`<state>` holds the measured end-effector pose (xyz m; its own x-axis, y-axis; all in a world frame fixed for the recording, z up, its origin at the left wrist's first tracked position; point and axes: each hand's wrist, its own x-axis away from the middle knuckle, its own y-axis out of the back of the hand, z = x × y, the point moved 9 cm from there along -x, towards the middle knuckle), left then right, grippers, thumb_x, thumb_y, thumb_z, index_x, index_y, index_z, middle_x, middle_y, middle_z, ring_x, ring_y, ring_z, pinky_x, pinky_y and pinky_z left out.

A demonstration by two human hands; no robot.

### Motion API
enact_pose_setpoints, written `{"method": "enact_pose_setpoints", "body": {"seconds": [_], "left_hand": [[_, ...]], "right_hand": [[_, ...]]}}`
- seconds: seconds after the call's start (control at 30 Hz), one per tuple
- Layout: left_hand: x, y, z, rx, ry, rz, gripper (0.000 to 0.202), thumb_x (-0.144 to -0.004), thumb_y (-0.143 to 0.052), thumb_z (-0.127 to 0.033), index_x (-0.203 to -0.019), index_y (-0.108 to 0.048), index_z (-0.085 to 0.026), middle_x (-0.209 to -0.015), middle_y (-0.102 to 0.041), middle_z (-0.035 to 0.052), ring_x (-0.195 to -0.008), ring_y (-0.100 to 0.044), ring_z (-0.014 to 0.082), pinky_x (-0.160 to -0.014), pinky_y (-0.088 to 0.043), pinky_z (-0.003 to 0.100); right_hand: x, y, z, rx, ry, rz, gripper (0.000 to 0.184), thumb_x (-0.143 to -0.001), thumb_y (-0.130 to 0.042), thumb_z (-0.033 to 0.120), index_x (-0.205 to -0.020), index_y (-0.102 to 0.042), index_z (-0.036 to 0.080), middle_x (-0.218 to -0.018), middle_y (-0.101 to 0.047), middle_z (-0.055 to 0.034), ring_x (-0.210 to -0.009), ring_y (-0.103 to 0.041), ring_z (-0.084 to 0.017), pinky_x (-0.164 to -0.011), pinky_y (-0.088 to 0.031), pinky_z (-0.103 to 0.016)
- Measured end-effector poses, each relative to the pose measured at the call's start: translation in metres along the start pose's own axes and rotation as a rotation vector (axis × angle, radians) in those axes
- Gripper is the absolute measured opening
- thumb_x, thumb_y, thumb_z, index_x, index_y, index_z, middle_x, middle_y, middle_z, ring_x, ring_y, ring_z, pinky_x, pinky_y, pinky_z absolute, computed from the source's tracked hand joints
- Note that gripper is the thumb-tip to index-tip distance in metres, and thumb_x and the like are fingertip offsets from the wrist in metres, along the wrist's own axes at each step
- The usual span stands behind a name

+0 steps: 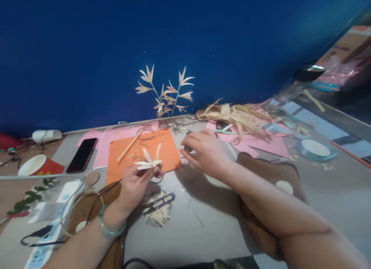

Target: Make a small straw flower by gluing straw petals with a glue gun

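My left hand [140, 182], with a pale green bangle at its wrist, pinches a pale flower [150, 162] that looks made of dried corn husk. Its petals spread upward above the orange sheet [171, 145]. To the right, my right hand [207, 151] has its fingers curled around a small dark thing, mostly hidden and too unclear to name. Purple thread snips [159, 203] lie on a small heap of pale husk pieces [159, 218] below my left hand. Behind both hands stands a branched stem of similar husk flowers [169, 93].
A bundle of dried husks [237, 116] rests on pink paper at the back. Blue ribbon on a spool [315, 150] lies right. At left are a phone [82, 155], a red paper cup [42, 165], a power strip [43, 247] and loose cables. A blue wall [101, 60] rises behind.
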<state>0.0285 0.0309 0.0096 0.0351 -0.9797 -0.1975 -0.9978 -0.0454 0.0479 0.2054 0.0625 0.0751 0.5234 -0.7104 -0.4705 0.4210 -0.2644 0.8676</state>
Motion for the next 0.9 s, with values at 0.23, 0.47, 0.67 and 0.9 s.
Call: {"method": "enact_pose_setpoints", "body": {"seconds": [0.23, 0.47, 0.67, 0.9], "left_hand": [[-0.007, 0.009, 0.020, 0.215, 0.154, -0.111, 0.020, -0.073, -0.075, -0.032, -0.074, -0.069, -0.013, -0.074, -0.074, 0.0072, -0.061, -0.070, 0.0171, -0.059, -0.059, 0.028], [-0.011, 0.010, 0.020, 0.343, 0.171, -0.129, 0.019, -0.070, -0.078, -0.029, -0.071, -0.068, -0.013, -0.076, -0.073, 0.0045, -0.059, -0.067, 0.0118, -0.058, -0.057, 0.022], [-0.012, 0.011, 0.023, 0.357, 0.196, -0.140, 0.019, -0.070, -0.078, -0.030, -0.072, -0.068, -0.013, -0.075, -0.073, 0.0040, -0.059, -0.067, 0.0115, -0.059, -0.057, 0.022], [-0.014, 0.014, 0.024, 0.284, 0.234, -0.134, 0.021, -0.074, -0.074, -0.033, -0.075, -0.069, -0.013, -0.074, -0.072, 0.0051, -0.063, -0.068, 0.0121, -0.063, -0.057, 0.023]], "right_hand": [[0.015, -0.073, -0.092, 0.311, -0.318, 0.627, 0.023, -0.082, -0.057, 0.031, -0.092, -0.064, 0.012, -0.098, -0.067, -0.0180, -0.091, -0.063, -0.031, -0.078, -0.039, -0.039], [0.021, -0.085, -0.104, 0.278, -0.416, 0.690, 0.028, -0.081, -0.055, 0.024, -0.106, -0.057, 0.012, -0.100, -0.067, -0.0195, -0.093, -0.063, -0.031, -0.071, -0.043, -0.035], [0.011, -0.062, -0.101, 0.192, -0.452, 0.428, 0.031, -0.079, -0.050, 0.022, -0.109, -0.051, 0.014, -0.095, -0.066, -0.0153, -0.083, -0.063, -0.029, -0.067, -0.042, -0.033], [-0.006, -0.021, -0.050, -0.557, -0.336, 0.186, 0.029, -0.092, -0.042, 0.040, -0.094, -0.055, 0.014, -0.076, -0.061, -0.0060, -0.067, -0.056, -0.017, -0.062, -0.042, -0.027]]}}
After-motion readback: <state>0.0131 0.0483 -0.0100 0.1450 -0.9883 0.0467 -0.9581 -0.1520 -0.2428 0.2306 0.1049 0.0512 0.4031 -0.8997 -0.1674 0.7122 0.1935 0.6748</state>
